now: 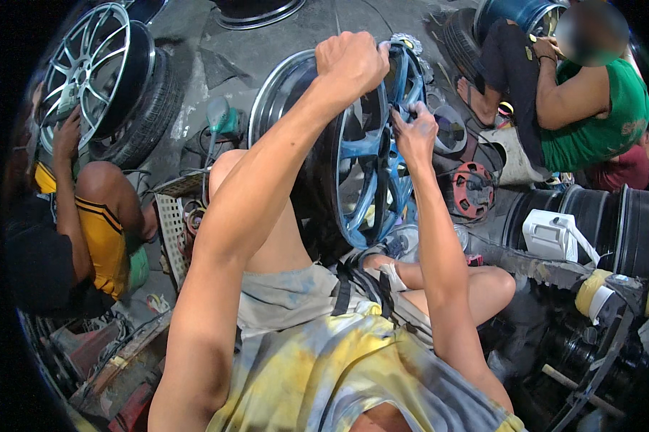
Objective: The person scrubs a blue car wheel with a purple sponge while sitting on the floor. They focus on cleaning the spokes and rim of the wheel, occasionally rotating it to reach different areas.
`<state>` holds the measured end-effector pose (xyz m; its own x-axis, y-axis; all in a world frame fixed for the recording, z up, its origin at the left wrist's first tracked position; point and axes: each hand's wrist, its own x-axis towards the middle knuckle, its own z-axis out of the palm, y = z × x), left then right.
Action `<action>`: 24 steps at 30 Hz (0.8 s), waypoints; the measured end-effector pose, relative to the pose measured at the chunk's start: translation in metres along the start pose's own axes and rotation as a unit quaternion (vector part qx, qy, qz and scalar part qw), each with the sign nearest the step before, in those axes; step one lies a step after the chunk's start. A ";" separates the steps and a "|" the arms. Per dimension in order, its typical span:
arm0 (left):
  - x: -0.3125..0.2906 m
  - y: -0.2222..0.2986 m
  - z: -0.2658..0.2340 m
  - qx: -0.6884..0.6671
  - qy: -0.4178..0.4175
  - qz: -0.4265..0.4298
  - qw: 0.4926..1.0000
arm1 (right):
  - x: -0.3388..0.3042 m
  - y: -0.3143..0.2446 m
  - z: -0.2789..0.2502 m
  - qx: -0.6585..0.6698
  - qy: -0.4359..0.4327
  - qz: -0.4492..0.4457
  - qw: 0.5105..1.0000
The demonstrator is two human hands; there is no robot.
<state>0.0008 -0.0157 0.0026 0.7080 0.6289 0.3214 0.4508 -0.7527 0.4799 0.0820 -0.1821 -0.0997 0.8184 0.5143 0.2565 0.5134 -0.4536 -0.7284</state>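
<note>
A blue-spoked wheel rim stands on its edge in front of the seated person, between the bent legs, its spoked face turned toward the person's right and its bare metal lip toward the left. The left hand is closed over the top of the rim, fingers curled around the edge. The right hand is at the spoked face, fingers partly bent against or just beside the spokes; whether it has hold of anything, I cannot tell.

Left of the rim, a green-and-grey power tool with a cable sits on the grey floor. Right of the rim is a round red reel. Near the left knee leans a perforated cream crate.

Farther left, a co-worker in yellow shorts has a hand at a silver multi-spoke wheel, with a black tyre beside it. At upper right sits another co-worker in a green sleeveless top. Below, a white container is in front of black wheel barrels, near a yellow roll.
</note>
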 end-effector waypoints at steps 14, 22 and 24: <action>0.003 0.013 0.000 -0.009 -0.020 0.013 1.000 | 0.026 0.014 0.002 -0.030 0.068 -0.080 0.994; 0.002 0.011 -0.001 -0.008 -0.019 0.010 1.000 | 0.033 0.002 -0.001 -0.055 0.082 -0.125 0.987; 0.003 0.012 -0.001 -0.010 -0.018 0.006 1.000 | 0.019 0.008 -0.001 -0.021 0.033 -0.035 0.999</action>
<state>0.0076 -0.0223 0.0100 0.7321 0.6125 0.2980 0.4313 -0.7554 0.4933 0.1022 -0.1765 -0.1006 0.7951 0.4969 0.3478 0.5786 -0.4494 -0.6807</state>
